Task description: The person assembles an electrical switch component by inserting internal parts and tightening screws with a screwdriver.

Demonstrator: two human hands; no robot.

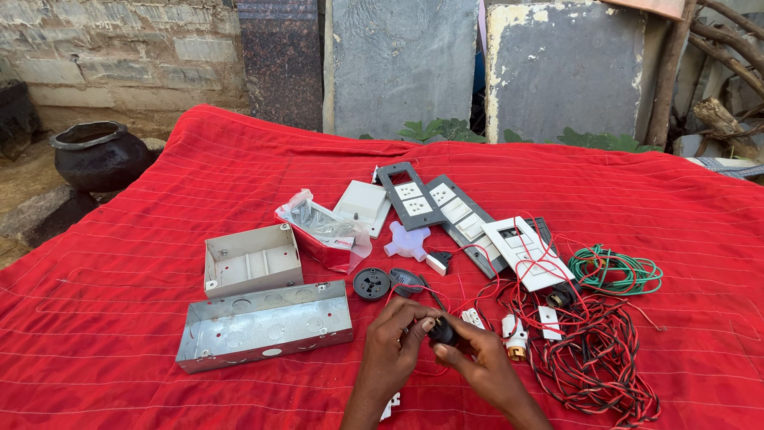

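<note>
Both hands meet low centre over the red cloth [159, 334]: left hand [391, 344] and right hand [476, 362] pinch one small black round fitting [442, 331] between fingertips, held just above the cloth, a thin wire running off it. Looks like the handling or assembly step on that fitting; its exact type is too small to tell. Next move likely calls for a steady two-hand grip and fine finger work, since the part is small and the wires lie close. Containers: long metal box [263, 325] left of the hands, open top, nothing loose seen inside; white plastic box [251, 260] behind it, open, only moulded ribs showing; torn clear-and-red packet [322, 229] with contents unclear. Nearby: black round disc [371, 283], white multi-way adaptor [407, 241], grey socket plates [438, 209], white switch plate [525, 252], green wire coil [614, 271], red-and-black wire tangle [593, 354]. Dark pot [97, 155] sits off the cloth, far left.
</note>
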